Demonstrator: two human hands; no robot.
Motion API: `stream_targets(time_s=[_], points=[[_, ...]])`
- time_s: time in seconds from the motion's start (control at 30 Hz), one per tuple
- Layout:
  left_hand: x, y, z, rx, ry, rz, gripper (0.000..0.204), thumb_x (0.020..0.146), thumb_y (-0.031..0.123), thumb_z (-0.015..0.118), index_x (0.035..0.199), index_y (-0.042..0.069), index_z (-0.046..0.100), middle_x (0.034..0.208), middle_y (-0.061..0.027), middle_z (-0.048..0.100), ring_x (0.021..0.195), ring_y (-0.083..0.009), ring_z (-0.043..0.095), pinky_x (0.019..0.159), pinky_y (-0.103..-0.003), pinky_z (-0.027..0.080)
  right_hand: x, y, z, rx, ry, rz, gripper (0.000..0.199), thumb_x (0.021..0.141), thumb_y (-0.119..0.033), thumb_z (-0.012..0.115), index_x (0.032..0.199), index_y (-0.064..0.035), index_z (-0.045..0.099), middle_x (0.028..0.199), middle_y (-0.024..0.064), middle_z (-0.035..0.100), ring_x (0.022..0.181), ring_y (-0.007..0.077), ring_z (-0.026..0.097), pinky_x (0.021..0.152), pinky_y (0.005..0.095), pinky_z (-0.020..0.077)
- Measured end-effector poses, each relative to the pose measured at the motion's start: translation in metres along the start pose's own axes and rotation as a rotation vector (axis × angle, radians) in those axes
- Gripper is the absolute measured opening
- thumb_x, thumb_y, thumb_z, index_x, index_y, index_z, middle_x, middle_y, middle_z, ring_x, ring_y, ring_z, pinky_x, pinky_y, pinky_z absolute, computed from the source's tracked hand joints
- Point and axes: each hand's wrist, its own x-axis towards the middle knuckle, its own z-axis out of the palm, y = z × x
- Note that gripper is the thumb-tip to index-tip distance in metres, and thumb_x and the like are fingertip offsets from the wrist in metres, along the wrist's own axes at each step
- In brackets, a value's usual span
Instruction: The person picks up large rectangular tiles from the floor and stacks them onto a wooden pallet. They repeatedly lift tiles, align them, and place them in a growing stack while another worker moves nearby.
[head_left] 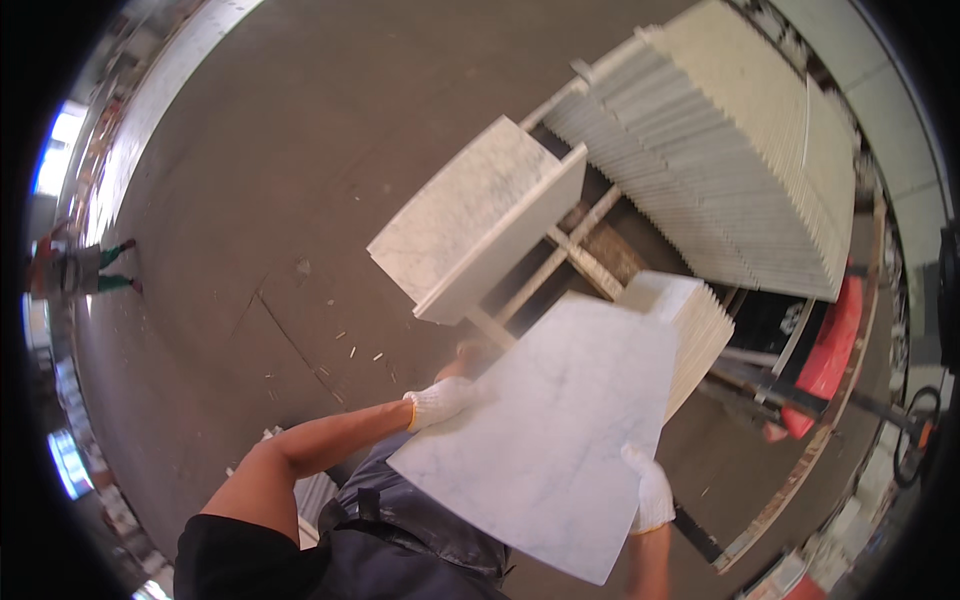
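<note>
Gloves covered both hands: the left hand (438, 402) at nine o'clock and the right hand (648, 490) at five o'clock each clamped an edge of the marble slab (545, 430), held tilted before the torso. Balanced, level holds, clear of the stacked slabs (690, 330) at one o'clock, seemed wise.

A long row of pale slabs (730, 150) leans at upper right, with a smaller marble stack (480, 220) at centre. A red pallet truck (835, 345) stands at right; a distant person (75, 268) at far left.

A large white marble tile (550, 420) is held before two stacks of marble tiles (480, 220) (730, 150) set on a wooden pallet (590, 250).
</note>
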Motion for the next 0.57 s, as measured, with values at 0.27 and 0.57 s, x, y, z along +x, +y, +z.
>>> stream_targets(time_s=[0.27, 0.57], points=[[-0.194, 0.009, -0.045, -0.123, -0.006, -0.155, 0.049, 0.089, 0.046, 0.074, 0.109, 0.002, 0.073, 0.1, -0.002, 0.069, 0.087, -0.0136, 0.064, 0.076, -0.031, 0.051, -0.085, 0.077, 0.028, -0.121, -0.183, 0.152, 0.045, 0.096, -0.024, 0.062, 0.133, 0.0007, 0.055, 0.126, 0.0189, 0.064, 0.11, 0.0333, 0.064, 0.097, 0.0452, 0.0526], [-0.309, -0.07, -0.161, 0.101, 0.061, -0.394, 0.063, 0.092, 0.054, 0.06, 0.137, 0.01, 0.062, 0.129, -0.0124, 0.066, 0.116, -0.0179, 0.062, 0.102, -0.033, 0.044, -0.042, 0.181, 0.089, -0.525, -0.325, 0.326, 0.051, 0.097, -0.029, 0.064, 0.14, -0.0038, 0.052, 0.135, 0.0165, 0.06, 0.12, 0.0335, 0.06, 0.104, 0.0462, 0.0495]])
